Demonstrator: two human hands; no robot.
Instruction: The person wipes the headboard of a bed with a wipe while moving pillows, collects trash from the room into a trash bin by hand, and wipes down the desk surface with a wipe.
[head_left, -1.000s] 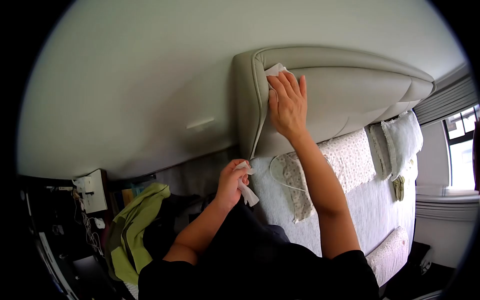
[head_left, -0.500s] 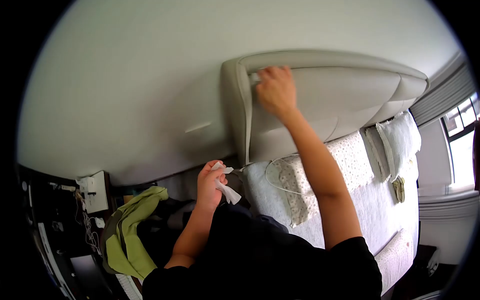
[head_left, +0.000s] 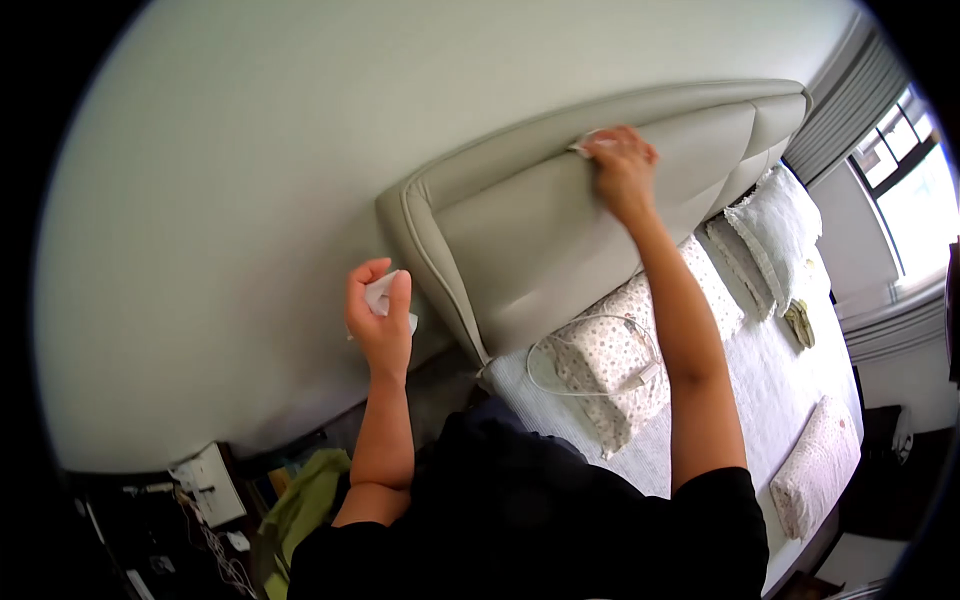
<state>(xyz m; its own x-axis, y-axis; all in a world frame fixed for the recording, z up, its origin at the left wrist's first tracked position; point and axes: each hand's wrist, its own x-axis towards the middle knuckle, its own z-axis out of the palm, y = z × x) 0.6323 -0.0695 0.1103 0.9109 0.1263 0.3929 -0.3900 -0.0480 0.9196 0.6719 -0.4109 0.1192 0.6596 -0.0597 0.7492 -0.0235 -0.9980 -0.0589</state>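
Note:
My right hand [head_left: 624, 172] is closed on a crumpled white tissue [head_left: 586, 146] and presses it against the padded grey-beige headboard [head_left: 530, 245], at the seam below its upper edge. Only a bit of that tissue shows past the fingers. To the left, my left hand [head_left: 376, 325] is raised in front of the wall, beside the headboard's near end. Its fingers are curled round another white tissue [head_left: 380, 294], part of which hangs out below the thumb.
Below the headboard is a bed [head_left: 640, 465] with a patterned pillow [head_left: 595, 375], a white cable [head_left: 530, 370] looped over it and a frilled pillow [head_left: 780, 235]. A folded patterned cloth [head_left: 818, 465] lies farther down. A green garment [head_left: 305, 515] and cluttered desk [head_left: 150, 530] are lower left.
My right hand has slid its tissue rightward along the headboard from the near corner. My left hand has risen with its tissue. The camera view has tilted and shifted.

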